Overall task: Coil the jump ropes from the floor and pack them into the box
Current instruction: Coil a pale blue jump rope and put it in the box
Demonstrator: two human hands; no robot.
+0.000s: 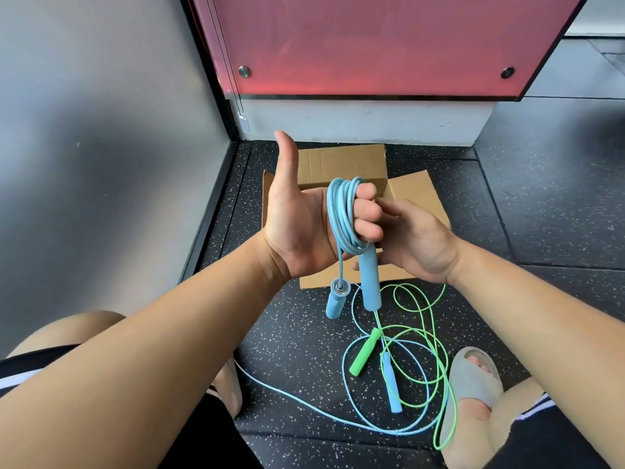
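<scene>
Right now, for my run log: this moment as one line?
left hand: grips blue rope coil | right hand: at coil, grip unclear | floor: green rope, second blue rope | box: open

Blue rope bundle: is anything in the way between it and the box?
Nothing visible. The left hand grips the coiled blue rope just in front of the open cardboard box, its flaps folded outward. That hand and the right hand hide most of the box's inside, though.
</scene>
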